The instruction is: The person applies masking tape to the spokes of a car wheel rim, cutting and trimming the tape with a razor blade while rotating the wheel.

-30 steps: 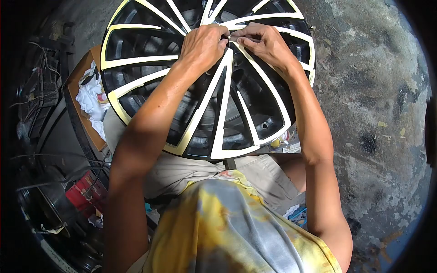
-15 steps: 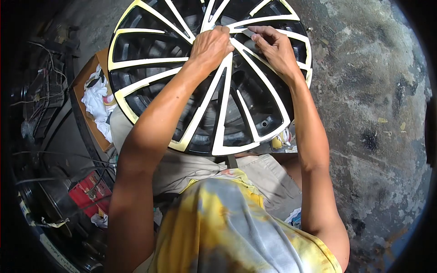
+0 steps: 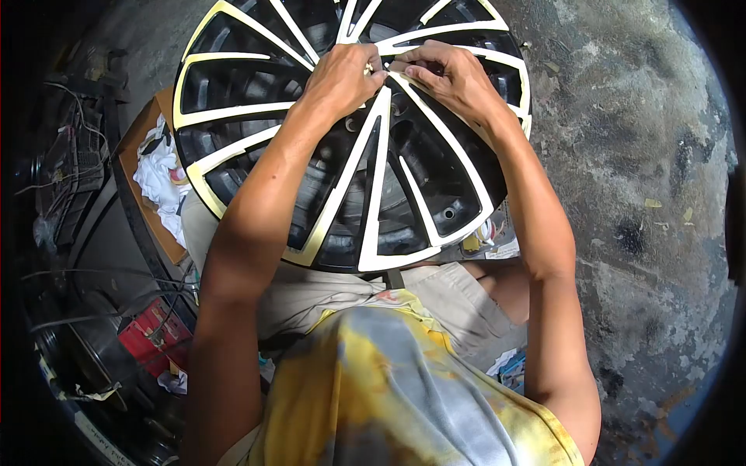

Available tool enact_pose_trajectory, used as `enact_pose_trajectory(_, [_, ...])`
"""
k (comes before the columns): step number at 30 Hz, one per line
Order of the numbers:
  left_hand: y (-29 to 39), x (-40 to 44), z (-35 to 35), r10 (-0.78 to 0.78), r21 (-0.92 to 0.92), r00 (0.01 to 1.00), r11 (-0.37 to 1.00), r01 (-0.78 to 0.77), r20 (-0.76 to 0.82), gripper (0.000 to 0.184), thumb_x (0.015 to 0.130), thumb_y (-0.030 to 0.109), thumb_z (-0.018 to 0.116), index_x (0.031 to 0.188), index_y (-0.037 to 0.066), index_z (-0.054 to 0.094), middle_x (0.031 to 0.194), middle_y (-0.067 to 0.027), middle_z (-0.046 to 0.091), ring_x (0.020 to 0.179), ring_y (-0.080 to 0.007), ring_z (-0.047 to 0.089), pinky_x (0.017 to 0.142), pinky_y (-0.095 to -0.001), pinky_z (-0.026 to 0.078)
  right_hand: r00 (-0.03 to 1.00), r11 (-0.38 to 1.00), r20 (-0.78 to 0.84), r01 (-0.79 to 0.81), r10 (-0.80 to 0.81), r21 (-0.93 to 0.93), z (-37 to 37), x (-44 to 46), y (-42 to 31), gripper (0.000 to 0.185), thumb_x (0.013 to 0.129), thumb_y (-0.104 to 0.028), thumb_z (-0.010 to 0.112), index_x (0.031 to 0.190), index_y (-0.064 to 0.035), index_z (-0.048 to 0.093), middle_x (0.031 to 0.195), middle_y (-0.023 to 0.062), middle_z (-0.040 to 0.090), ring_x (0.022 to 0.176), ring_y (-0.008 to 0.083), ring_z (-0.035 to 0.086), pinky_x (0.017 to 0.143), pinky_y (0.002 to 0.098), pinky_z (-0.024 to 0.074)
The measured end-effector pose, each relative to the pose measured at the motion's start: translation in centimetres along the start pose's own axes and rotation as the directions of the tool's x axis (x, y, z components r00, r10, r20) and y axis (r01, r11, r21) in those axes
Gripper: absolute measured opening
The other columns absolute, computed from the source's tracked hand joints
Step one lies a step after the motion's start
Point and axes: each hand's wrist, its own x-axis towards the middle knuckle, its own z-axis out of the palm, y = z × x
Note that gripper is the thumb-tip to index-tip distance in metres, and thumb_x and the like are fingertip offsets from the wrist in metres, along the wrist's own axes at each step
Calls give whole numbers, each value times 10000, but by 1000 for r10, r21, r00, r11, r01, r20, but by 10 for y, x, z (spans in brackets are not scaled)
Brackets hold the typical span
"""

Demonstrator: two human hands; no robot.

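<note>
A black wheel rim (image 3: 350, 163) lies over my lap, its spokes edged with pale yellow and white tape (image 3: 373, 179). Near the hub, my left hand (image 3: 347, 76) has its fingers bent together, with a tiny pale bit at the fingertips that is too small to name. Just to its right, my right hand (image 3: 444, 71) pinches a thin, flat blade-like piece, its tip close to the taped spoke ends at the centre. Fingertips of the two hands are nearly touching. Part of the hub is hidden behind them.
On the left, a cardboard box (image 3: 144, 140) holds crumpled white paper (image 3: 159, 175). Below it are a red box (image 3: 155, 334) and dark cables. Rolls of tape (image 3: 478, 237) sit beneath the rim's right edge. Stained concrete floor (image 3: 637, 171) spreads to the right, with small yellow scraps.
Half a second ago my right hand was raised slightly away from the hub with the flat piece; now it is back beside my left hand. The rim has shifted slightly left in view.
</note>
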Motion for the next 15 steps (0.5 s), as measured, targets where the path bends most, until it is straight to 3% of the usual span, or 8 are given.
enact_pose_trajectory(9, [-2,2,3,-29,22,999,999,28,45,236,922,208,800,997,-15,783,822,-254,742,829,-444,751,812,-511,578,999,997,48,12,-9,-73,-5,5,2,256,998,-208,785,1192,-46,827,1058,184,814,955,361,795,846,427,623])
enact_pose_trajectory(15, [-7,3,4,-47,-8,998,999,48,52,261,935,222,780,1003,-29,777,843,-257,739,864,-451,746,838,-512,577,1000,1000,12,10,-10,2,-3,5,-1,256,1004,-206,799,1198,-41,830,1052,181,819,919,327,807,809,412,625])
